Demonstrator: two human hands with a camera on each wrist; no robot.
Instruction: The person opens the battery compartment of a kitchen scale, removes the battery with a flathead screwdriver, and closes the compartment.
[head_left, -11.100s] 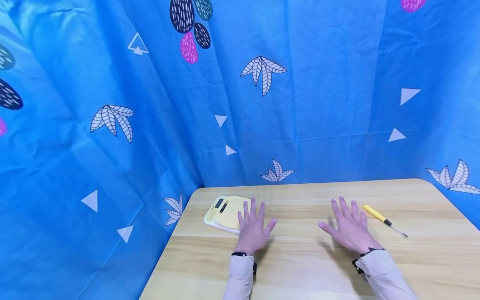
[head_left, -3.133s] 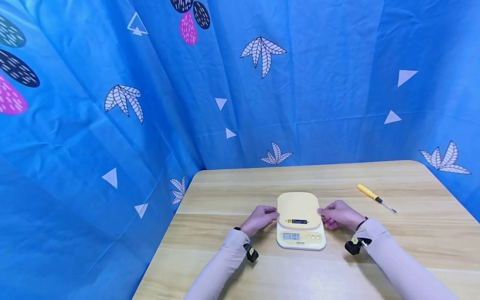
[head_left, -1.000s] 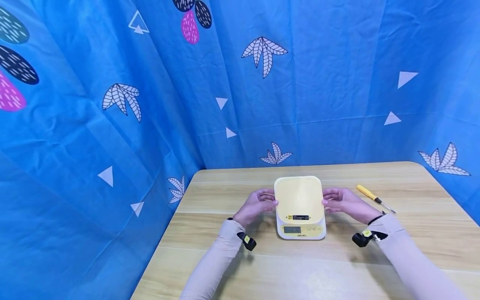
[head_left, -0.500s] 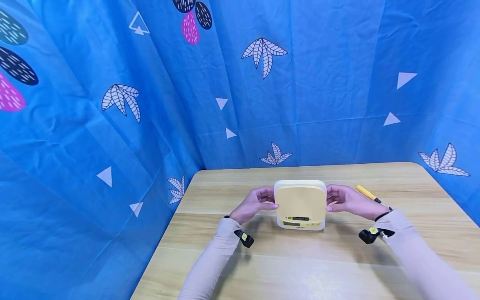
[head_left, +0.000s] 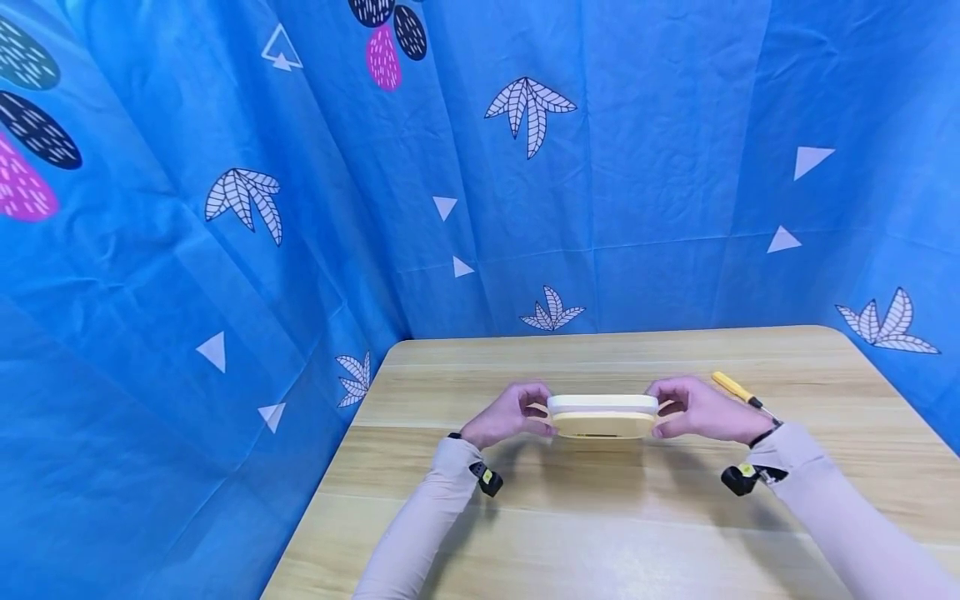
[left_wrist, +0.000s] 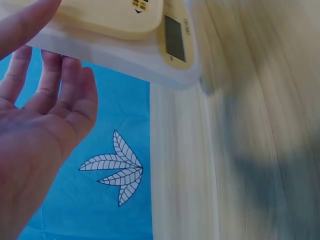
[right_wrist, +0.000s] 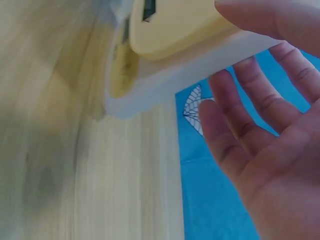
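"Scale [head_left: 602, 424]: where is it?"

"Between the two hands, above the middle of the table [head_left: 645, 533], tipped steeply. Whether its low edge touches the wood, I can't tell."

"Go through everything, biggest first."

"Blue curtain [head_left: 660, 175], lightly creased, printed with white leaves, triangles and speckled ovals. Next the table: pale wood, straight grain running across it, rounded far corners, a glossy patch near the front."

"And the arms?"

"A left sleeve [head_left: 420, 517] and a right sleeve [head_left: 847, 508], both pale plain cloth, wrinkled near the cuffs."

"What about the scale itself?"

"It looks like smooth plastic: a flat white base [left_wrist: 115, 56] with rounded corners, and a raised, pale yellow plate [left_wrist: 105, 20], also rounded."

"Are the hands holding it?"

"Yes, both grasp it by its opposite sides. The left hand [head_left: 513, 412] has its thumb over the plate's edge and some fingers reaching behind the base; the right hand [head_left: 701, 408] grips the other side likewise."

"Anything smaller?"

"A screwdriver [head_left: 735, 389] lies just beyond the right wrist: yellow handle, black collar, thin shaft partly hidden. Smallest is the scale's display [left_wrist: 175, 40], a dark rectangle in a yellow panel."
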